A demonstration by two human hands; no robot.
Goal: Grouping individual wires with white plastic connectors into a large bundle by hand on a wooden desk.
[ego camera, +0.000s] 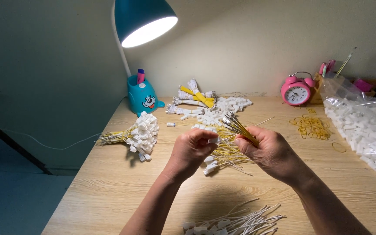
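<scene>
On the wooden desk (109,182), right hand (270,152) clenches one wire bundle (240,127); left hand (192,150) fingers pinch one white connector (214,140).

Right hand (270,150) grips yellow wires (240,128); left hand (192,150) pinches white connector (214,140).

Left hand (192,149) fisted, right hand (270,150) pinching, forearms converging, knuckles up

wires (240,128): yellow with white connectors | lamp shade (142,17): teal | pen holder (142,98): teal, cartoon face | alarm clock (297,92): pink, white dial | rubber bands (312,127): yellow | worktop (109,191): pale wood grain
</scene>
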